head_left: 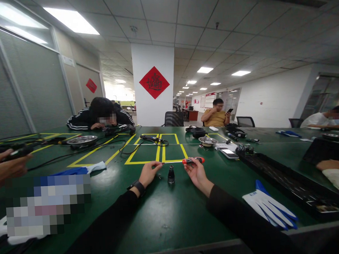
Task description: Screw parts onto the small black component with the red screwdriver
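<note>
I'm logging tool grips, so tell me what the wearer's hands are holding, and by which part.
The right hand holds a screwdriver by its red-and-black handle. The left hand is at the shaft's tip; whether it grips there cannot be told.

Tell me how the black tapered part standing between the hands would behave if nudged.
The black tapered part would probably slide before tipping under a light push, since its base is wider than its top. Knocked over, it may roll, as its sides look round. Its shiny surface could feel slippery.
</note>
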`<state>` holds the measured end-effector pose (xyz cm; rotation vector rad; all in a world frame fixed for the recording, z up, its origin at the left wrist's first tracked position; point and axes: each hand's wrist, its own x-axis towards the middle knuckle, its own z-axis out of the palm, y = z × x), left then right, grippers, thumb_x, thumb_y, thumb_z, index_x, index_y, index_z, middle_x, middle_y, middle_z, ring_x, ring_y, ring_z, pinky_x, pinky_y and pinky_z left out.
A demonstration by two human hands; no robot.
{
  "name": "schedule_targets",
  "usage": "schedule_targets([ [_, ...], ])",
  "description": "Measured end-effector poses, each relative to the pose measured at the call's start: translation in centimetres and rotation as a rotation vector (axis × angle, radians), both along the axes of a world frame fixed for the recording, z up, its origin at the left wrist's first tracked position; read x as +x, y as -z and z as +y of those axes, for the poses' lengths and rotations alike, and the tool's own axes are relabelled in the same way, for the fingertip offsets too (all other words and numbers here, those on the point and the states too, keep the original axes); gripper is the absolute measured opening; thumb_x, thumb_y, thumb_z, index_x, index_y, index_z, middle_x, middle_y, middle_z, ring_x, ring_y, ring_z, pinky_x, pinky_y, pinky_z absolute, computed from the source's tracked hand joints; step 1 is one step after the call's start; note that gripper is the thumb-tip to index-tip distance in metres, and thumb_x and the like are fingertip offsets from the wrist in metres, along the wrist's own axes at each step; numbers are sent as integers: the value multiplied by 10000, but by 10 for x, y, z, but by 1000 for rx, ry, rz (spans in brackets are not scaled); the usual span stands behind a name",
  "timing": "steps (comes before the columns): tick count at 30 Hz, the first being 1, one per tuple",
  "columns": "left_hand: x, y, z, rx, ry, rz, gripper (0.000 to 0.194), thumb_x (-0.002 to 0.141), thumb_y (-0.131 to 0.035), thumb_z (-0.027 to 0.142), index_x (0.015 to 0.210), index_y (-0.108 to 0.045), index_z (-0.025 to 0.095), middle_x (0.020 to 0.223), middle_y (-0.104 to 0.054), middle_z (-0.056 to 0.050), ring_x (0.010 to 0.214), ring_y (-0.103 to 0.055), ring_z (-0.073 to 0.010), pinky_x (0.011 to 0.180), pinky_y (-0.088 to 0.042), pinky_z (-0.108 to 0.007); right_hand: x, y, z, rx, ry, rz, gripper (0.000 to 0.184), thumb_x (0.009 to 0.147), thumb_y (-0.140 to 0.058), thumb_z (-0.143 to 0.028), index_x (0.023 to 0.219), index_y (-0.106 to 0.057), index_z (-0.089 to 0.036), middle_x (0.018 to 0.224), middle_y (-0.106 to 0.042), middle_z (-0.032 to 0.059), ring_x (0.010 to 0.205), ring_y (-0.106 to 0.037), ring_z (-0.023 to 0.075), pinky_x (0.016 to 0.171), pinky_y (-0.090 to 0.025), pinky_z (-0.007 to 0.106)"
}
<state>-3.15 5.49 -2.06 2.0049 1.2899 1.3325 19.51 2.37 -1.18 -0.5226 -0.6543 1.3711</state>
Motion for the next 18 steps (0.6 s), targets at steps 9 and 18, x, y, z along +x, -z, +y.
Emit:
schedule_targets([
  [9, 1, 1, 1, 8, -7, 24, 300, 732, -548, 401, 838, -685, 156, 848, -694, -48, 822, -609, -206, 797, -436, -302, 0, 1, 0, 10, 0, -7, 123, 724, -602, -234, 807, -584, -146, 789, -694, 69, 628, -645, 139, 584, -532, 235],
  [18, 1, 2, 1, 14, 7, 13, 298, 739, -541, 401, 839, -681, 158, 860, -693, -47, 840, -605, -204, 809, -433, -300, 0, -1, -1, 14, 5, 3, 120, 726, -598, -232, 808, -595, -144, 777, -695, 64, 619, -644, 140, 571, -535, 235],
])
